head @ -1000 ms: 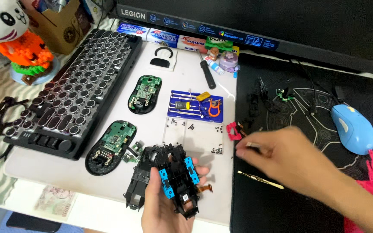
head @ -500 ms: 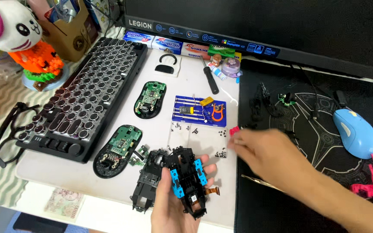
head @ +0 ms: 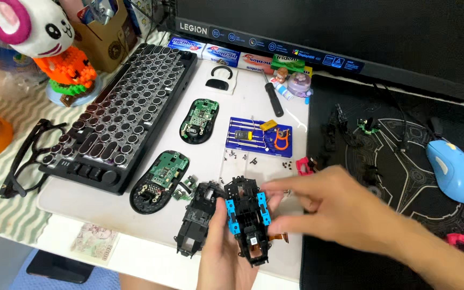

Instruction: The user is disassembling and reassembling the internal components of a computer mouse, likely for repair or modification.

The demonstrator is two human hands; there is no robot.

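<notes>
Two hands, one keyboard (head: 119,115), one pair of glasses (head: 25,161), one screwdriver (head: 273,96), one blue mouse (head: 454,171), two open mouse bases with green boards (head: 200,121) (head: 159,174), perhaps two black frames (head: 248,217) (head: 197,217), one banknote (head: 95,241).

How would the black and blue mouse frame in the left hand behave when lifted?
The mouse frame looks light: an open plastic skeleton. Probably stiff yet fragile, with thin ribs. Its orange ribbon cable dangles loose and would likely flop.

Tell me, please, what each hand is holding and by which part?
The left hand grips the black-and-blue mouse frame from below along its lower left side. The right hand reaches its fingertips to the frame's right edge; a grip cannot be told.
</notes>
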